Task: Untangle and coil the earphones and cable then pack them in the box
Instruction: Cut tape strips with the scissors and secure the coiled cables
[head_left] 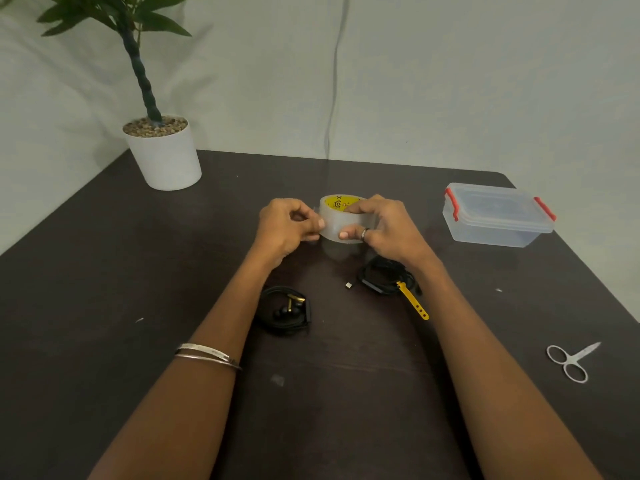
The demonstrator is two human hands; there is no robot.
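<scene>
White potted plant point(162, 154) far left on dark table point(104, 271). Coiled black earphones point(284, 310) lie near left forearm. Left hand point(287, 226) pinches tape end; right hand point(384, 226) grips clear tape roll point(341, 220). Coiled black cable with yellow tie point(388, 278) under right wrist. Closed clear plastic box with red clips point(498, 216), small scissors point(569, 362) right.

right hand point(382, 225) grips tape roll point(341, 220) | left hand point(289, 225) pinches its loose end | coiled earphones point(285, 311) and cable point(388, 277) lie near — on tabletop point(104, 271) | box point(498, 214) closed — right
</scene>
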